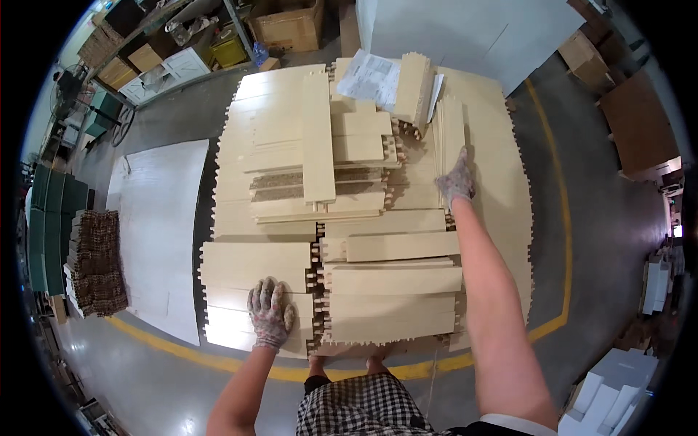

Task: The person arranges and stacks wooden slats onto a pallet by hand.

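My left hand (269, 314), in a speckled work glove, lies with fingers spread on a pale cream board (254, 265) of the near left stack. At the right, my right hand (456, 182), gloved the same way, closes around the near end of several narrow pale boards (452, 131) that lie lengthwise, away from me. The fingers on their far side are partly hidden. Between my hands rests another stack of cream boards (392, 305) with peg-like ends. Beyond it, a long narrow board (318, 138) lies across a loose pile of shorter boards (356, 149).
Printed paper sheets (371, 76) lie at the back, beside an upright bundle of boards (413, 83). A large white sheet (160, 218) is on the floor at left, near stacked brown pieces (98, 261). A yellow floor line (560, 196) runs around the right side. Cartons (287, 25) stand behind.
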The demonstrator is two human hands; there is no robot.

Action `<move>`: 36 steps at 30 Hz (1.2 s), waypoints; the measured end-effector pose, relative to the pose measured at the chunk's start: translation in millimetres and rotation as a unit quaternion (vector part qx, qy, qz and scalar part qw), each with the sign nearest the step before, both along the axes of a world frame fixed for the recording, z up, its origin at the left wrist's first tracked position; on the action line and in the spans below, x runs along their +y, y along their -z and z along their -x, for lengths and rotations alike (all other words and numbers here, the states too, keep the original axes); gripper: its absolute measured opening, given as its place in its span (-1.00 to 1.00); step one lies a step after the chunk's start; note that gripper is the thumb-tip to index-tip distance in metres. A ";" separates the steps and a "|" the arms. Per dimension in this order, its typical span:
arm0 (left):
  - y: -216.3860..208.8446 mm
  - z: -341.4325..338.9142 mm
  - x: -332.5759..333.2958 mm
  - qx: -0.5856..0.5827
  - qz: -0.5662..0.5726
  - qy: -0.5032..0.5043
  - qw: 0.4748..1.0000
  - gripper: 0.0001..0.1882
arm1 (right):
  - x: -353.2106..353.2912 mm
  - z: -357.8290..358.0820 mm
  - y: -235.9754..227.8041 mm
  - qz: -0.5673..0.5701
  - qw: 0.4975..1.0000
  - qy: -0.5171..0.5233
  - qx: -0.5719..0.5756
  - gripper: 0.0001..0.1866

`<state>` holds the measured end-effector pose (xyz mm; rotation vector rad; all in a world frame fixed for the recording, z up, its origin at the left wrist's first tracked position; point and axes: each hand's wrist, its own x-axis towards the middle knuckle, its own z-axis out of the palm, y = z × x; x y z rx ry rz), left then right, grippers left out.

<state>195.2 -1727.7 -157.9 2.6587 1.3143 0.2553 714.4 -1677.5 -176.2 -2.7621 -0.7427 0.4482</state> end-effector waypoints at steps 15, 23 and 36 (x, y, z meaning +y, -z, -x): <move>1.8 4.8 1.0 -0.012 -0.018 0.004 1.000 -0.35 | -28.2 -50.0 -2.0 -0.178 0.972 0.045 0.150 0.12; 7.9 5.2 1.2 -0.038 -0.037 0.003 0.999 -0.45 | -167.3 52.2 -99.2 -0.375 0.849 -0.061 0.368 0.03; -51.5 -41.4 -212.9 -0.364 0.599 -0.037 0.712 -0.30 | -372.9 355.4 -110.6 -0.292 0.867 -0.078 0.396 0.16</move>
